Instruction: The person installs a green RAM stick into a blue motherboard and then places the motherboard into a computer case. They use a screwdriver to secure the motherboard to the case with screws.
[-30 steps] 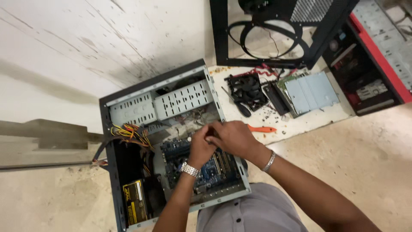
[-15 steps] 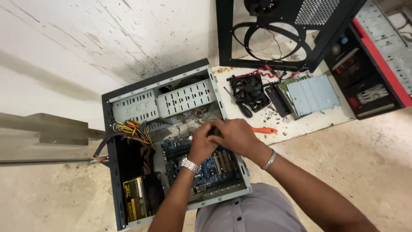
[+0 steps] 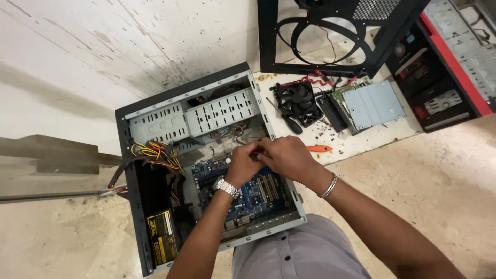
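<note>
One open computer case point(image 3: 155, 111) lies on its side on the floor, its open side up. Both hands meet over its middle. The left hand point(image 3: 244, 164), with a metal watch point(image 3: 227, 187) on the wrist, has its fingers curled close together just above the one blue motherboard point(image 3: 258, 194). The right hand point(image 3: 288, 156), with a metal bracelet point(image 3: 328, 186) on the wrist, lies against it, fingers bent down and touching the left fingertips. What the fingers pinch between them is hidden, so I cannot tell whether either hand has hold of anything.

Inside the case, two perforated grey drive cages point(image 3: 199, 118) sit side by side along the far edge. One bundle of yellow, red and black cables point(image 3: 155, 153) crosses the left side, and one black power supply with a yellow label point(image 3: 161, 237) fills the near left corner.

Beyond the right edge of the case, a white sheet point(image 3: 361, 142) on the floor carries one black fan point(image 3: 297, 101), one dark-handled screwdriver point(image 3: 284, 118), one orange-handled tool point(image 3: 319, 149), one grey metal drive point(image 3: 373, 103) and small scattered screws. Two more cases stand farther off: a black one point(image 3: 330, 36) with a round fan opening, and a black and red one point(image 3: 444, 67) at the far right.
</note>
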